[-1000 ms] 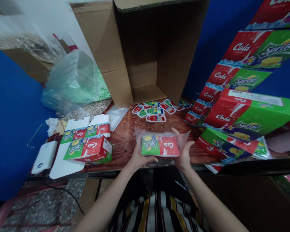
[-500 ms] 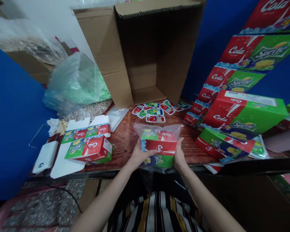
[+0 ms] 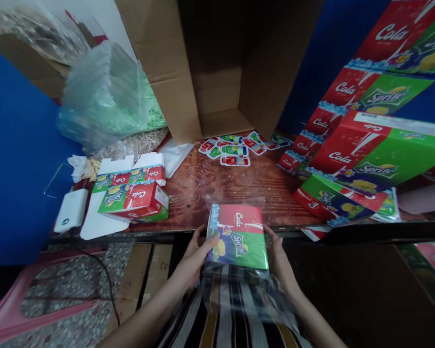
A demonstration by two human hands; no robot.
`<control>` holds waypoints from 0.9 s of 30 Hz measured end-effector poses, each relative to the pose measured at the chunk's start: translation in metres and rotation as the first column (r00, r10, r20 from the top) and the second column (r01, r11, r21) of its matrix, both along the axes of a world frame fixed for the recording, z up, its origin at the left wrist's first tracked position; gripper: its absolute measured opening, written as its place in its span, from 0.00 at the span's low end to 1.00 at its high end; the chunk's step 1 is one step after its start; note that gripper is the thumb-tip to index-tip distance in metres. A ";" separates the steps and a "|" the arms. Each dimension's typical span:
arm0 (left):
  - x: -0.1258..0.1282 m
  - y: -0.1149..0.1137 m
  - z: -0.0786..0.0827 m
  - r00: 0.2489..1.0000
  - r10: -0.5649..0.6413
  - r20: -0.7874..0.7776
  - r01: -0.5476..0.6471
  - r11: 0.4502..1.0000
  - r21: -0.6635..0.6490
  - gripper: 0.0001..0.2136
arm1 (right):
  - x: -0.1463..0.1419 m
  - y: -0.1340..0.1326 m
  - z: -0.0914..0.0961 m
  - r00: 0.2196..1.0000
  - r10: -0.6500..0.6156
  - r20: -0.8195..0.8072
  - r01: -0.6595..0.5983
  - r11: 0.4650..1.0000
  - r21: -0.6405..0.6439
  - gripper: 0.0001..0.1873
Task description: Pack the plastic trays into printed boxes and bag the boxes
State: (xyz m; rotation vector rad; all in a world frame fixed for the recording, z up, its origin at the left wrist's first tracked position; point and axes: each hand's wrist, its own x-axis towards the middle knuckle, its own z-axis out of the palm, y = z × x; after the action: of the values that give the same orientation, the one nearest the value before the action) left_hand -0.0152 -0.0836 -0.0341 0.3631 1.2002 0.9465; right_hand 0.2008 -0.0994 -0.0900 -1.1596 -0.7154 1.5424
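A small red and green Cola/Sprite box (image 3: 238, 236) sits inside a clear plastic bag (image 3: 239, 285) at the near edge of the wooden table (image 3: 235, 186). My left hand (image 3: 195, 253) grips the box's left side, thumb on its top face. On the right side, my right hand (image 3: 277, 253) clasps it through the plastic. The bag's loose end hangs down over my striped clothing.
A large open cardboard carton (image 3: 217, 67) stands at the back. Printed stickers (image 3: 235, 150) lie before it. Stacked Cola/Sprite boxes (image 3: 362, 150) fill the right. At left are a small box on flat blanks (image 3: 134, 198), a white device (image 3: 70, 217) and a plastic-wrapped bundle (image 3: 105, 96).
The box has been turned and drawn toward me, from above the table to its near edge. The bag now hangs below the box instead of standing above it.
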 end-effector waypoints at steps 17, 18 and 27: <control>-0.009 -0.024 -0.061 0.953 0.013 -0.302 0.112 0.912 0.394 0.29 | 0.017 -0.011 -0.026 0.690 -0.156 0.707 -0.126 0.936 0.329 0.16; -0.012 -0.028 -0.064 0.914 -0.034 -0.404 0.216 0.884 0.414 0.30 | 0.018 -0.012 -0.027 0.635 -0.189 0.749 -0.148 0.922 0.358 0.16; -0.016 -0.014 -0.053 0.403 0.105 -0.909 0.667 0.646 0.371 0.12 | 0.021 -0.009 -0.027 0.309 -0.476 0.823 -0.252 0.794 0.553 0.16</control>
State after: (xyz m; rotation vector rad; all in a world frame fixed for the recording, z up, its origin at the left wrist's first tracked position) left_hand -0.0311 -0.0980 -0.0871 1.9092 1.5511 0.8237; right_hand 0.2218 -0.1080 -0.1167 -1.5007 -1.7298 0.1672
